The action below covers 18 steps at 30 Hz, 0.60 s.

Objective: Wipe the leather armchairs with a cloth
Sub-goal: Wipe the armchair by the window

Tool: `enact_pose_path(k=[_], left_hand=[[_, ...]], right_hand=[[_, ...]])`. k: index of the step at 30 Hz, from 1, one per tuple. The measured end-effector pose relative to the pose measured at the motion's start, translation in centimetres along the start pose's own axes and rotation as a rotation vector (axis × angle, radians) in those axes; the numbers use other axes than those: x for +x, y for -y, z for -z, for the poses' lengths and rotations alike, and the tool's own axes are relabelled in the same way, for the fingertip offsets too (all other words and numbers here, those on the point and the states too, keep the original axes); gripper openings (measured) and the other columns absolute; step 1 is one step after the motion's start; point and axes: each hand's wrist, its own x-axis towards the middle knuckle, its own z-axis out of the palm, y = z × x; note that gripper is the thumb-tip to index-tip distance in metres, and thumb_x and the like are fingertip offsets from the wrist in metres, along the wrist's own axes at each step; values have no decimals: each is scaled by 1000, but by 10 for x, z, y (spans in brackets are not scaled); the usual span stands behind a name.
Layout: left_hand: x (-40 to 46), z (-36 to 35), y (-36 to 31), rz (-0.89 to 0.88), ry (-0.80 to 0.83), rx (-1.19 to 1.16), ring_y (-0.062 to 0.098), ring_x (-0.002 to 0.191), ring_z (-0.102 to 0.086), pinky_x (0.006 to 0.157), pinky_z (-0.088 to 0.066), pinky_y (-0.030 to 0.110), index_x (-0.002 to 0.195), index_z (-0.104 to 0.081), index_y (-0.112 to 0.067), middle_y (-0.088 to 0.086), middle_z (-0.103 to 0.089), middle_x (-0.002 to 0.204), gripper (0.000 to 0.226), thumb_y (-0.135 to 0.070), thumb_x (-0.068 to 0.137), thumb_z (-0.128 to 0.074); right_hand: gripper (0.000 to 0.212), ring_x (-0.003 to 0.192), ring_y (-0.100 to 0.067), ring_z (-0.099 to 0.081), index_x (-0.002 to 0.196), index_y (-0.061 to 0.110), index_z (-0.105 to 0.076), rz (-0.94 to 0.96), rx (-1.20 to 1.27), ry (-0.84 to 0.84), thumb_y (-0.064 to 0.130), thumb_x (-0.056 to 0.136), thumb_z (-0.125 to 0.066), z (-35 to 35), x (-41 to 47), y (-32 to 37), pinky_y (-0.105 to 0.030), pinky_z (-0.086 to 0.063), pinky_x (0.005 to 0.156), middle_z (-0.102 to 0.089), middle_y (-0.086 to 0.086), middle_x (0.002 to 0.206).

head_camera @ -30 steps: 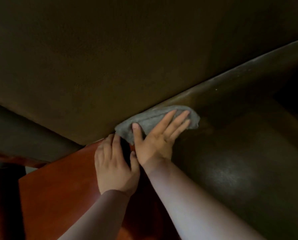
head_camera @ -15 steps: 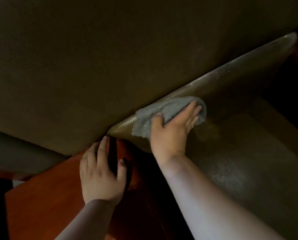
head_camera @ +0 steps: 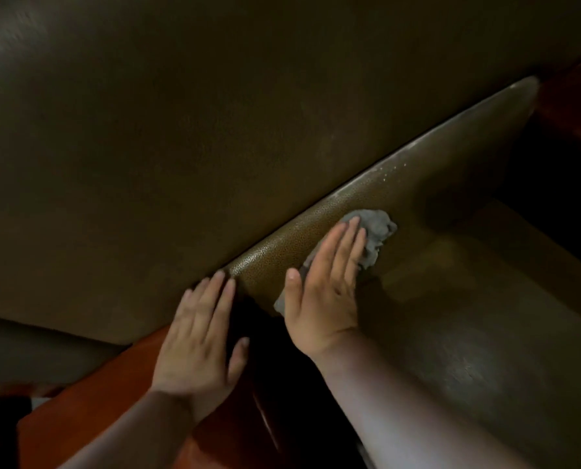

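The dark brown leather armchair fills the view: its broad backrest above, a rounded pebbled ridge running diagonally, and the seat at the lower right. A grey cloth lies bunched on the ridge. My right hand presses flat on the cloth with straight fingers, covering most of it. Flat on the reddish wooden armrest lies my left hand, its fingertips reaching the lower end of the ridge.
The polished reddish wooden armrest runs across the lower left. Another strip of red wood shows at the upper right edge. A deep shadowed gap lies beyond the seat at the right.
My right hand has slid the cloth further up and right along the ridge. My left hand has moved forward on the armrest, its fingertips now at the ridge's end.
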Motion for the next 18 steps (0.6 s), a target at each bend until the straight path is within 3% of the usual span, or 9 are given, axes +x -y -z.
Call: enact_pose_path(k=[3,7,10,14,16,18], left_hand=[[24,-6,10,-134,19,99,37,149,-35,131,-5,42,164,-26,-3,17,-26,171,88,-44,91,-51],[22,-13,17,-156,63,73,35,154,-26,130,0,39,165,-23,-5,12,-18,175,88,-45,91,-49],[25,-13,18,-148,68,49,30,156,-22,129,1,38,166,-22,-8,4,-10,177,88,-45,91,-49],[25,-13,17,-168,32,58,35,150,-32,128,-6,39,162,-27,-7,13,-25,171,85,-43,88,-49],[27,-12,18,-176,31,75,37,145,-37,124,-12,41,159,-30,-5,17,-29,167,79,-45,92,-46],[29,-10,16,-169,36,64,37,141,-39,122,-12,39,157,-32,-5,17,-32,163,71,-53,104,-30]], right_hand=[[81,160,-36,0,162,-3,3,130,31,-75,39,104,-34,7,2,-28,-43,-9,130,0,-19,173],[74,160,-28,-6,165,15,1,223,-144,-95,38,105,-34,11,18,-65,-46,-13,129,-9,-9,173],[76,160,-27,-1,165,10,-9,160,-141,-196,44,102,-37,1,38,-62,-53,-8,129,-9,-7,172],[75,159,-41,-8,160,-6,-21,-38,-6,-407,43,104,-35,-19,46,-17,-60,-17,125,-15,-22,170],[76,158,-43,-9,159,-8,-22,-66,66,-384,44,105,-33,-29,34,8,-59,-18,125,-14,-22,171],[76,158,-43,-9,160,-5,-20,-40,70,-314,47,105,-32,-35,17,24,-58,-18,126,-13,-21,171]])
